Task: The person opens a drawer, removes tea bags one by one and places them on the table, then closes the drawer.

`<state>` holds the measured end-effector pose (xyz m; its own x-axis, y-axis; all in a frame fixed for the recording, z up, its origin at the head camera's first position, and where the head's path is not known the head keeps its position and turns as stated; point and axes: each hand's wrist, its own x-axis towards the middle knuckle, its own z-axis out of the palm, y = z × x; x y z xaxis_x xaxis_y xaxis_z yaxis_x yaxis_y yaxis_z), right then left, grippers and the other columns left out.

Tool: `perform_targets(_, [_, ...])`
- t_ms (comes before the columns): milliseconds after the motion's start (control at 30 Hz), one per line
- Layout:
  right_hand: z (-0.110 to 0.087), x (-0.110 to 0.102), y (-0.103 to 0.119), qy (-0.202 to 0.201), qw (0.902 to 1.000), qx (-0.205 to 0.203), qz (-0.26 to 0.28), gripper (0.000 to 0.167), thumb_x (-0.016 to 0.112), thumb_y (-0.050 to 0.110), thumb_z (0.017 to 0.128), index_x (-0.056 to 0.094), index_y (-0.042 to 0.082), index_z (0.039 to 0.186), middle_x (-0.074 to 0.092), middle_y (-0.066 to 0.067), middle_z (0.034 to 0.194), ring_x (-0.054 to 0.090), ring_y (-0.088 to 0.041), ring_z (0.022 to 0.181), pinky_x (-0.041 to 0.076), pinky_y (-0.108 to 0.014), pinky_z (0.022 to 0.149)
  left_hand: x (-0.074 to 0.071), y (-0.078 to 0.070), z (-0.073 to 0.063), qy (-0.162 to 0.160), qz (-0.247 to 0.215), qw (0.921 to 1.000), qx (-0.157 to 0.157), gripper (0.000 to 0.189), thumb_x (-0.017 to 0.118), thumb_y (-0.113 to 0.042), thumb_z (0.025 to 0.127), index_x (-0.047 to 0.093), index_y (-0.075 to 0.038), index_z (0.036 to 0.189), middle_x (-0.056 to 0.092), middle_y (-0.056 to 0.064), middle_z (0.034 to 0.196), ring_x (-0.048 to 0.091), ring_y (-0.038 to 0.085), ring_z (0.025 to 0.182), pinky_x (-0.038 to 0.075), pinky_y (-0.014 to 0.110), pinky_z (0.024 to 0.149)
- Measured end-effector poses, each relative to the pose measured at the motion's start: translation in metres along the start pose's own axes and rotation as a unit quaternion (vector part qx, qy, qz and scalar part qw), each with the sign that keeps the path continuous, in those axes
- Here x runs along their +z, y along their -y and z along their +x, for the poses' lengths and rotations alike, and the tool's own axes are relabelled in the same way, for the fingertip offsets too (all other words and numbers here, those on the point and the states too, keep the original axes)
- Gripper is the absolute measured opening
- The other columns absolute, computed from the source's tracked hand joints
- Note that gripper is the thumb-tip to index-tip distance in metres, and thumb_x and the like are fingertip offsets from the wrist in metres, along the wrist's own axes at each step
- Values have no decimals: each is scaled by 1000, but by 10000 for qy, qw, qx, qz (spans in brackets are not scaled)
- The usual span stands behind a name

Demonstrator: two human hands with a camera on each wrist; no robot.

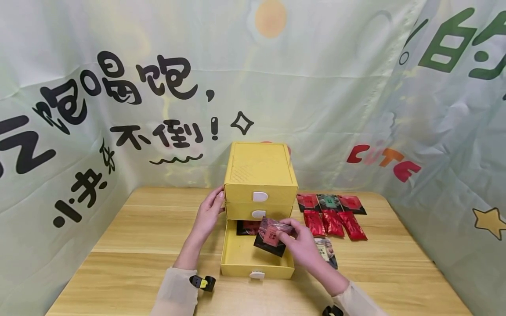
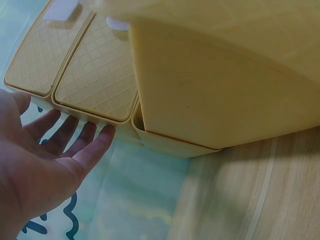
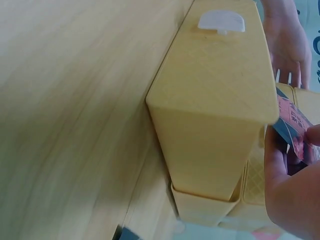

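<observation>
A yellow three-tier drawer box (image 1: 261, 164) stands on the table, its bottom drawer (image 1: 237, 261) pulled out toward me. My left hand (image 2: 45, 160) rests its fingertips along the box's left side, the fingers fairly straight. Over the drawer, my right hand (image 1: 302, 241) pinches a flat black-and-red square packet (image 1: 270, 237) between thumb and fingers. Another dark packet with red (image 1: 247, 228) lies at the back of the drawer, partly covered by the held one. Both upper drawers, with white tabs (image 1: 260, 196), are closed.
Right of the box lie flat square packets, red-and-black (image 1: 352, 204) and green-and-black (image 1: 329, 202), above several shiny red sachets (image 1: 333, 223). A black-and-white packet (image 1: 327, 252) is partly behind my right hand. A printed cloth (image 1: 316, 87) hangs around the wooden table (image 1: 150, 254).
</observation>
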<state>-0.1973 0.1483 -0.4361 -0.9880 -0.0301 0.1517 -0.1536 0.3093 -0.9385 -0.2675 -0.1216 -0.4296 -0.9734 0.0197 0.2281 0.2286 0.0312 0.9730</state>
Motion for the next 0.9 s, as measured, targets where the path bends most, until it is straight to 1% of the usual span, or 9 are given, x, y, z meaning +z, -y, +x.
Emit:
perform_targets(100, [-3,-7,0,-122,9999,-11,41,18,72,0,92,71,0,110,71,-11,102,64,-15,89,56,-22,71,0,1,0,-9,6,10000,10,46,48,-26,113,48,-6,155,50,18,155,56,38,132,53,53,106])
perform_targets(233, [-7,-17,3,-192,9997,91,113,18,70,1,95,70,0,113,70,-12,106,64,-13,90,57,-22,73,0,2,1,-2,-11,10000,43,46,48,-25,113,48,-5,154,50,20,155,56,39,133,53,54,106])
perform_targets(367, [-11,-26,3,-272,9994,191,25,17,70,4,97,69,1,113,69,-11,108,62,-13,87,56,-22,70,0,1,0,23,-8,10000,70,47,47,-25,113,47,-3,155,49,21,155,54,40,134,52,54,107])
perform_targets(467, [-13,-32,1,-348,9992,191,-80,16,71,6,97,69,2,112,69,-11,108,61,-13,86,55,-23,69,0,0,-1,49,13,9999,91,48,46,-25,113,46,-2,155,48,22,156,53,40,135,52,54,107])
perform_targets(700, [-17,-48,-5,-504,9983,260,-137,18,71,6,96,69,2,114,69,-12,108,61,-13,85,56,-23,68,0,1,0,52,-11,10000,69,47,46,-24,113,46,-2,155,48,22,156,54,40,135,52,53,107])
perform_targets(900, [-20,-62,-9,-636,9971,265,-318,21,71,5,96,68,0,116,69,-13,110,63,-10,86,57,-22,70,0,0,1,50,-49,9999,77,46,46,-23,113,47,-2,154,49,21,155,53,39,135,52,53,107])
